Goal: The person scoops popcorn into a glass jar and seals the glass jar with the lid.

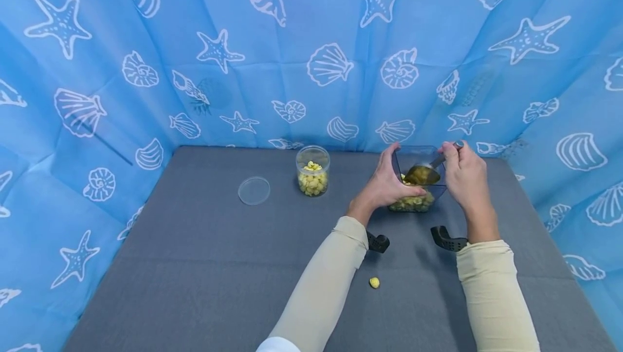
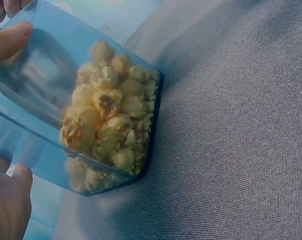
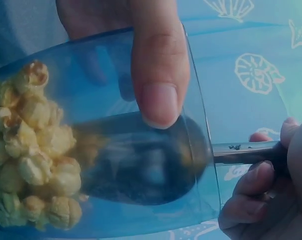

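Observation:
A clear, blue-tinted square container (image 1: pixel 409 207) stands on the table with popcorn (image 2: pixel 105 107) heaped in its lower part. My left hand (image 1: pixel 389 181) grips it from the left, the thumb across its near wall and the fingers round the far side. My right hand (image 1: pixel 466 179) is closed round the dark handle of a metal scoop (image 1: pixel 422 174). The scoop's bowl is inside the container, slanting down to the popcorn; the right wrist view shows it through the wall, partly behind the left thumb (image 3: pixel 161 97). How much the bowl carries is hard to tell.
Left of the container stands a clear round jar (image 1: pixel 313 179) of popcorn, uncovered, with a clear round lid (image 1: pixel 254 190) lying flat beside it. One loose popcorn piece (image 1: pixel 374 283) lies between the forearms. A blue shell-patterned curtain (image 1: pixel 292 71) borders the grey table (image 1: pixel 204 287).

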`<act>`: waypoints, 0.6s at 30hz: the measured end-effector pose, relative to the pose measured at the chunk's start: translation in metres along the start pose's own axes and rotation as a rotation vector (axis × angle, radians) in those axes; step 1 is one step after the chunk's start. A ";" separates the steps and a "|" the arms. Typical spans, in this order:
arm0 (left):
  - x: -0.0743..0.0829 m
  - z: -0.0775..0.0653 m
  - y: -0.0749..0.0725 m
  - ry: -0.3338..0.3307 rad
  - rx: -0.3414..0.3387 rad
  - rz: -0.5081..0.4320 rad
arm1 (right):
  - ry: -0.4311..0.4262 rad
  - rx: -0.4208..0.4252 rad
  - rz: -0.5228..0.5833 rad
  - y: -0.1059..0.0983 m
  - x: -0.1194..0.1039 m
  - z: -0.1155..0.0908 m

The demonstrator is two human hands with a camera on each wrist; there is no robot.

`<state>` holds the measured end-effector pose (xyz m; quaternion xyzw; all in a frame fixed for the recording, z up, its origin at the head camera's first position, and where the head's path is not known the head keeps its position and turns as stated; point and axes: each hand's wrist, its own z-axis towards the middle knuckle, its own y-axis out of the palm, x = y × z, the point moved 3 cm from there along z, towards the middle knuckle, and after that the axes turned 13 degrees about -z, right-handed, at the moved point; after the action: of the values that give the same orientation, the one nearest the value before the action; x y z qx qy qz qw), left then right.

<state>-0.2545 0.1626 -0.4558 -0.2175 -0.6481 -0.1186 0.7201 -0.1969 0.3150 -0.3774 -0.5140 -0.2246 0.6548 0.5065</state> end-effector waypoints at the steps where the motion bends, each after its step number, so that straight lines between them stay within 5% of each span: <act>1: 0.000 0.000 0.000 0.003 0.000 -0.001 | -0.003 -0.007 0.001 0.000 0.000 0.000; 7: -0.002 0.002 0.000 0.009 0.008 -0.009 | -0.018 0.000 -0.019 -0.001 -0.003 0.001; 18: -0.002 0.000 0.000 0.012 -0.001 -0.013 | 0.095 0.034 -0.045 -0.004 0.006 0.002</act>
<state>-0.2554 0.1621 -0.4581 -0.2128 -0.6452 -0.1249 0.7231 -0.1962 0.3220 -0.3758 -0.5306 -0.2004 0.6220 0.5399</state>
